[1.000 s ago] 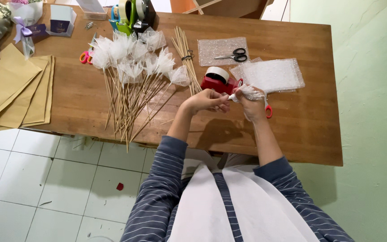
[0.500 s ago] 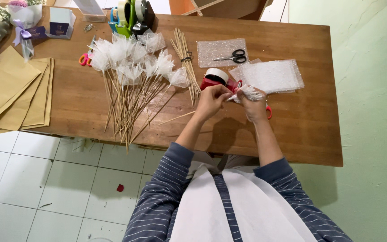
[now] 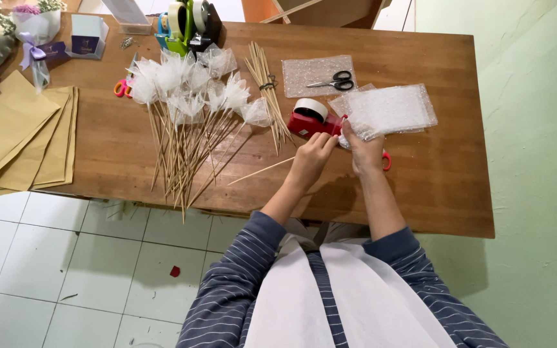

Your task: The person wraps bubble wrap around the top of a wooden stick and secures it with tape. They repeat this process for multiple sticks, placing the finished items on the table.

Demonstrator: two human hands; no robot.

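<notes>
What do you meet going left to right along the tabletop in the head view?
Tan paper sheets → orange-handled scissors → wrapped skewer bundle → bare skewers → red tape dispenser → left hand → right hand → bubble wrap.

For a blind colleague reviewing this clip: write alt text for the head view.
Seen from above, a person's left hand pinches a wooden skewer beside a red tape dispenser while the right hand grips a bubble wrap piece on a wooden table. To the left lie wrapped skewers, bare skewers and brown paper sheets; black scissors lie behind.
</notes>
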